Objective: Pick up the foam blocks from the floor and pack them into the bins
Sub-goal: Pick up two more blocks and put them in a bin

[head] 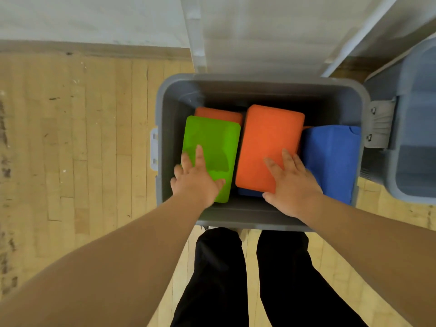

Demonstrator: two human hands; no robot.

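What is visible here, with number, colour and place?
bin: 1, grey, centre
green block: 1, green, left in bin
orange block: 1, orange, middle of bin
second orange block: 1, orange, behind green block
blue block: 1, blue, right in bin
blue piece: 1, blue, under orange block
second bin: 1, grey-blue, right
floor: 1, light wood
left hand: 1, flat on green block
right hand: 1, flat on orange block
legs: 2, black trousers, bottom
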